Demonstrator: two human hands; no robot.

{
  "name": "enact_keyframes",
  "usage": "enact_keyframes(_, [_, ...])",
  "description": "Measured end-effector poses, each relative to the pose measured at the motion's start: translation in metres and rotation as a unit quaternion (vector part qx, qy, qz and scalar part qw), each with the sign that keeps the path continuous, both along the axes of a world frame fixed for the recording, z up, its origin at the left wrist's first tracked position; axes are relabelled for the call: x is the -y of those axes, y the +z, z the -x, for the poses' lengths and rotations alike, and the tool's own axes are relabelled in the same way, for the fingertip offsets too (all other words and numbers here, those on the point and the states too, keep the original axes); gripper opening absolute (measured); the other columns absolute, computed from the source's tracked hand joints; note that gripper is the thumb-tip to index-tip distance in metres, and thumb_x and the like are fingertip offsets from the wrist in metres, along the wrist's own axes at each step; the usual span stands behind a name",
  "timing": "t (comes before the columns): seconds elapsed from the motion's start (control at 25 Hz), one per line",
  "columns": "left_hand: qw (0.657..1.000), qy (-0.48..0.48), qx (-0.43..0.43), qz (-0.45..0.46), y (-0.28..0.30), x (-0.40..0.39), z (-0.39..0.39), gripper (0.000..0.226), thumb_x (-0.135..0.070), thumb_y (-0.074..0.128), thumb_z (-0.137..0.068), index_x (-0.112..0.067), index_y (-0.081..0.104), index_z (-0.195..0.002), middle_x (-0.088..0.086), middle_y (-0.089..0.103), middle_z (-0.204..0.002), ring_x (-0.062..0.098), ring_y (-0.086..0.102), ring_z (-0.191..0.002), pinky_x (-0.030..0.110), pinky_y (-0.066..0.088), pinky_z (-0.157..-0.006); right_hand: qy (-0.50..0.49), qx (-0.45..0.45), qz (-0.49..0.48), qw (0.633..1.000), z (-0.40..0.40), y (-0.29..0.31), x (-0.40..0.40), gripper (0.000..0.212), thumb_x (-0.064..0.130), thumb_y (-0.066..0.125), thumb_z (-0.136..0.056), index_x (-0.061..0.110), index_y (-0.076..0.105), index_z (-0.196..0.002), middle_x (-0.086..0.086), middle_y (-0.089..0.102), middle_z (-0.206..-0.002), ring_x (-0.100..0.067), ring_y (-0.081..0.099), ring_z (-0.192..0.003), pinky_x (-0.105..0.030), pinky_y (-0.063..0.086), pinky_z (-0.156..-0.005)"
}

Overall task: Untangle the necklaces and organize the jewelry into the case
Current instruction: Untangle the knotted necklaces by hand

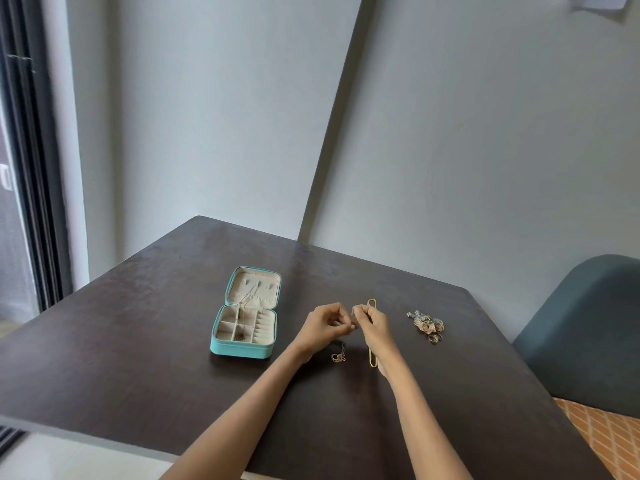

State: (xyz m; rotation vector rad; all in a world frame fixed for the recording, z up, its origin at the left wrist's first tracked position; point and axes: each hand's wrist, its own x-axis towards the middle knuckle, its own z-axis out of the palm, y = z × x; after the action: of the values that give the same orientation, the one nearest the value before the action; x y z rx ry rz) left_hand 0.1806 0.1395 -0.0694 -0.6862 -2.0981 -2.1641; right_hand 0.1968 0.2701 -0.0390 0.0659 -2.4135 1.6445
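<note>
Necklace (pixel 354 315) pinched by both hands' (pixel 323 323) (pixel 372 322) grip, mid-table, case (pixel 242 348) left.

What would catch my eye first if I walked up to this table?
Probably the two hands, left hand and right hand, raised mid-table and pinching a fine gold necklace between them. Left of them the turquoise jewelry case lies open on the dark table; to the right sits a small heap of jewelry.

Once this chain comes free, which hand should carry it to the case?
Probably the left hand: the open case lies on its side, while the right hand would cross over.
</note>
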Motion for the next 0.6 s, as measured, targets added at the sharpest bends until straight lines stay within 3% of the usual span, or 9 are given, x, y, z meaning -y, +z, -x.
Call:
enact_keyframes(0.16, [0.998,0.027,0.035,-0.045,0.0001,-0.0007,0.002,0.011,-0.012,0.066,-0.086,-0.014,0.058,-0.078,0.002,0.066,-0.077,0.018,0.06,-0.072,0.032,0.049,-0.075,-0.003,-0.022,0.017,1.0,0.0016,0.0001,0.0051,0.016,0.009,0.051,-0.094,0.012,0.061,-0.081,0.003,0.06,-0.077,-0.004,0.054,-0.074,-0.007,0.042,-0.067])
enact_keyframes(0.32, [0.992,0.117,0.041,-0.031,-0.0001,0.0013,0.0063,0.01,-0.025,0.064,-0.089,-0.021,0.07,-0.082,-0.002,0.063,-0.087,0.01,0.057,-0.086,0.03,0.045,-0.083,-0.024,-0.048,0.011,0.999,0.002,-0.0054,0.0015,0.015,0.014,0.06,-0.09,0.022,0.066,-0.078,0.007,0.067,-0.08,-0.007,0.058,-0.077,-0.019,0.044,-0.073])
enact_keyframes(0.44, [0.994,0.099,0.041,-0.009,0.0,0.0015,0.0053,0.011,-0.026,0.073,-0.081,-0.016,0.072,-0.076,0.001,0.064,-0.081,0.01,0.058,-0.08,0.031,0.048,-0.08,-0.034,-0.07,-0.028,0.997,0.003,-0.006,0.0004,0.02,0.011,0.063,-0.087,0.027,0.065,-0.075,0.011,0.067,-0.08,-0.011,0.061,-0.078,-0.024,0.045,-0.073])
enact_keyframes(0.6, [0.996,0.077,0.037,-0.027,0.0004,0.0015,0.003,0.009,-0.021,0.071,-0.083,-0.018,0.072,-0.075,0.0,0.068,-0.077,0.008,0.058,-0.075,0.028,0.046,-0.076,-0.056,-0.071,-0.071,0.993,-0.0001,-0.0004,0.0033,0.01,0.016,0.062,-0.088,0.021,0.066,-0.08,0.016,0.062,-0.079,-0.008,0.058,-0.077,-0.01,0.04,-0.065])
